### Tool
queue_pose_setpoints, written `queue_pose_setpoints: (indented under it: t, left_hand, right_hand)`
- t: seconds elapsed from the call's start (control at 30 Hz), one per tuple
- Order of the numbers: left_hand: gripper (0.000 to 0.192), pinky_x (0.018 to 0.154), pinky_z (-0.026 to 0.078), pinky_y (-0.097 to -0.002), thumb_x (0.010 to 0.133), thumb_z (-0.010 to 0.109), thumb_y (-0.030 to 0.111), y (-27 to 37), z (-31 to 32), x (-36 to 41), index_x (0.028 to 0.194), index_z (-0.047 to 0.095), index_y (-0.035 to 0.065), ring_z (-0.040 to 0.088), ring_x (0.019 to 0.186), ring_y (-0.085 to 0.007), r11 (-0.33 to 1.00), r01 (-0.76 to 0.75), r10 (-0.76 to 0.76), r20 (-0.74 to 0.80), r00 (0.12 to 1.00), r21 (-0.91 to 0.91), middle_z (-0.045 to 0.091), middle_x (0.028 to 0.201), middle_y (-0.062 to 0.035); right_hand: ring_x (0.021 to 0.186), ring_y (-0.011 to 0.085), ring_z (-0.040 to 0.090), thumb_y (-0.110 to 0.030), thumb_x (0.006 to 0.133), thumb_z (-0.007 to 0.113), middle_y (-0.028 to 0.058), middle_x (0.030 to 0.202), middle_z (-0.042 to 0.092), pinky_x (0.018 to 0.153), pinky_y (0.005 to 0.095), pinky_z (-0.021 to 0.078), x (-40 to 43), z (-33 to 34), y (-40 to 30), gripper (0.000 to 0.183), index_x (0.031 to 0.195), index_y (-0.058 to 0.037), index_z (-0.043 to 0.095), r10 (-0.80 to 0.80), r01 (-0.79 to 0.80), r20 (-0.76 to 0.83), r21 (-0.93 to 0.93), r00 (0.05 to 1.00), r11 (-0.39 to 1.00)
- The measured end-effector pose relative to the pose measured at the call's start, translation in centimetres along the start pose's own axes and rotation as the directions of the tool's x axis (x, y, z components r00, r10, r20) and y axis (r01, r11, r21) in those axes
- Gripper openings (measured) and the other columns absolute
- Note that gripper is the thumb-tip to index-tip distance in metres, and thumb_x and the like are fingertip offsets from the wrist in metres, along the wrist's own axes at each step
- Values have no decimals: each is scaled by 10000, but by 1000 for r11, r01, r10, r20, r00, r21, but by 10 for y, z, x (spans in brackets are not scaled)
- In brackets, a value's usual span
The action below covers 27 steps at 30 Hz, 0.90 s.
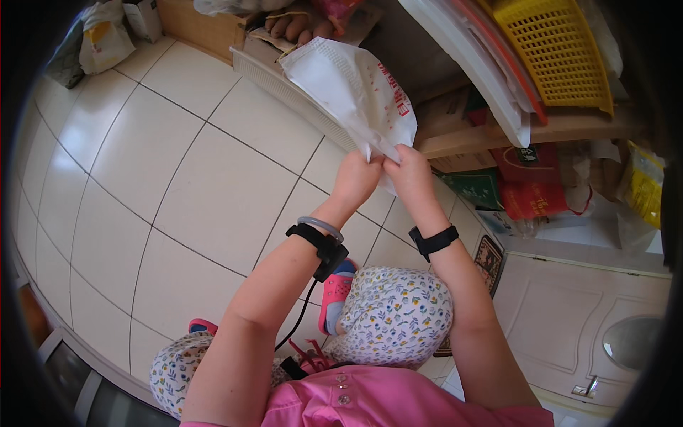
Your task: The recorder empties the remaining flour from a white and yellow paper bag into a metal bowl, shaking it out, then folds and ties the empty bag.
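Both of my hands grip the gathered end of a white non-woven bag (pixel 341 80) with red printed writing. My left hand (pixel 358 179) closes on the cloth from the left, and my right hand (pixel 410 173) does the same right beside it. Stretched away from me, the bag reaches over the rim of a cream plastic basket (pixel 299 93). Its far end lies near several brown root vegetables (pixel 293 26). Whatever the bag may contain is hidden. A black strap circles each wrist, with a grey bangle on the left one too.
A wooden shelf (pixel 480 133) at right carries a yellow perforated basket (pixel 557 50) and upright white trays (pixel 480 69). Below it are a red bag (pixel 533 200) and a green bag (pixel 472 187). A white door (pixel 555 315) is at lower right. Tiled floor (pixel 213 176) spreads leftward.
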<state>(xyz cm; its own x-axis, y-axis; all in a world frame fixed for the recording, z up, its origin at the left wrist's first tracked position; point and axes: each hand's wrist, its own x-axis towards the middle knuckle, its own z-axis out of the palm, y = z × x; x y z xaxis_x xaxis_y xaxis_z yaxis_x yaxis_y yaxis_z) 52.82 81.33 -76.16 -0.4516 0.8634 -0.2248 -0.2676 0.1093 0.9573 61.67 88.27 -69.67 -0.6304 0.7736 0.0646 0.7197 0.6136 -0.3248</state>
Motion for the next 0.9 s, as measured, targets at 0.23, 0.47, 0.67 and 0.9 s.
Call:
queue_pose_setpoints:
  t: [0.23, 0.47, 0.67, 0.9]
  left_hand:
    - [259, 702, 470, -334, 866, 571, 156, -3, 4, 3, 1005, 636, -53, 601, 784, -192, 997, -14, 14, -7, 1000, -75, 661, 865, -115]
    - [271, 744, 490, -339, 863, 586, 155, -4, 1, 0, 1017, 630, -64, 620, 820, -206, 985, 36, -38, -10, 999, -166, 663, 897, -118]
    - [288, 675, 521, -330, 845, 566, 153, 8, 6, -13, 1012, 631, -72, 647, 793, -212, 906, 222, -196, 107, 975, -361, 662, 889, -133]
    - [257, 660, 495, -315, 841, 574, 152, -9, 11, -7, 951, 663, -62, 629, 757, -179, 986, 101, -102, 5, 995, -131, 672, 841, -107]
  right_hand:
    - [695, 355, 611, -141, 774, 610, 219, 767, 629, 628, 392, 479, 2, -8, -2, 183, 840, 30, 604, 104, -105, 11, 166, 994, 981]
    - [595, 300, 584, -177, 787, 604, 199, 679, 612, 585, 370, 461, 6, -12, 9, 214, 815, 35, 625, 128, -159, 221, 130, 967, 979]
    - [591, 325, 574, -202, 790, 606, 207, 676, 597, 581, 387, 459, 1, -13, 5, 241, 794, 39, 616, 141, -148, 89, 85, 986, 985]
    - [674, 387, 592, -177, 775, 590, 231, 736, 610, 613, 419, 472, -4, -4, 11, 221, 773, 44, 596, 76, -83, 75, 89, 994, 993]
